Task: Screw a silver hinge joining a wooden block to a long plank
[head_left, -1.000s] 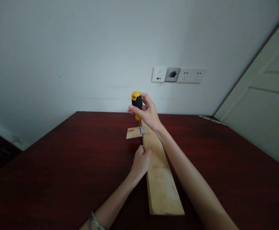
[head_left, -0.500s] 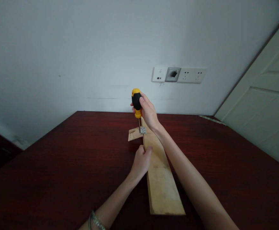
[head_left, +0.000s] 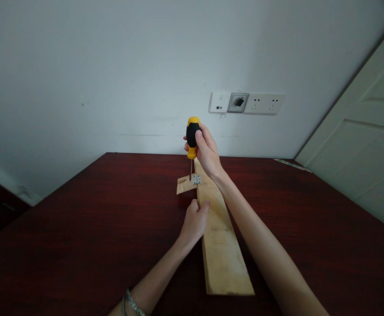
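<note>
My right hand is closed around the yellow and black handle of a screwdriver. Its thin shaft points down, with the tip close to the left edge of a small metal hinge; whether it touches a screw is too small to tell. The hinge lies across a long wooden board and a short wooden piece at the board's left side. Below the hinge, my left hand grips the board's left edge, thumb on top and the other fingers hidden beneath.
A dark red wooden table carries the boards. Behind it rises a pale wall with a row of sockets and a switch plate. A white panelled door stands at the right, near a narrow strip on the table.
My right hand and the screwdriver have shifted slightly up and right at the handle, and the tip has moved a little left off the hinge's middle. My left hand stays put.
</note>
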Demonstrator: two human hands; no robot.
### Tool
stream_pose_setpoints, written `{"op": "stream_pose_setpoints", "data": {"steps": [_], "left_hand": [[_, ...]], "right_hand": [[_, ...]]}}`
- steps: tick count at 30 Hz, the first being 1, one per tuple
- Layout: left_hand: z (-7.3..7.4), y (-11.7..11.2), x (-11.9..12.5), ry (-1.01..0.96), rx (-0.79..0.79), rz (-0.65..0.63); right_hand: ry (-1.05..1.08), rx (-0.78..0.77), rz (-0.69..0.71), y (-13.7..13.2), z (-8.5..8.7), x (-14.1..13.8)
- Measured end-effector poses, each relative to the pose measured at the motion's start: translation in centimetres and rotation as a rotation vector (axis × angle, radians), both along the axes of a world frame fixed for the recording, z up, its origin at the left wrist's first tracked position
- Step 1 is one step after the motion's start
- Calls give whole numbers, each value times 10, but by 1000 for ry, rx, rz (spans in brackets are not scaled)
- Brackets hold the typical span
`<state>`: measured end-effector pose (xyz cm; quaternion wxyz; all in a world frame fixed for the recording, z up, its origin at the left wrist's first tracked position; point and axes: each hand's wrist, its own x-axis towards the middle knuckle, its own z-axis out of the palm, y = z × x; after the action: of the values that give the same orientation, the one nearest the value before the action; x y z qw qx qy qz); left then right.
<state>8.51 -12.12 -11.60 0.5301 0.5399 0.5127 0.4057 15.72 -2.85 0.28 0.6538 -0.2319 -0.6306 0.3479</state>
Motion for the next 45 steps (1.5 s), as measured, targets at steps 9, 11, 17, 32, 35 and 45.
{"op": "stream_pose_setpoints", "data": {"steps": [9,11,17,32,35,45], "left_hand": [[2,0,-1,1,-4,-1],[3,1,-1,7,-7,-1],[4,1,0,-36,-18,8],[0,3,-2,-16,20,4],[1,3,-2,-21,13,11],[1,5,0,7,-2,15]], "right_hand": [[44,-40,-140,11,10,36],[112,-71,-204,14,14,58],[-46,-224,-613,24,17,139],[-1009,-640,-904,31,-92,173],[-1085,-676,-905,32,-100,172],[-1215,-720,-925,37,-116,164]]}}
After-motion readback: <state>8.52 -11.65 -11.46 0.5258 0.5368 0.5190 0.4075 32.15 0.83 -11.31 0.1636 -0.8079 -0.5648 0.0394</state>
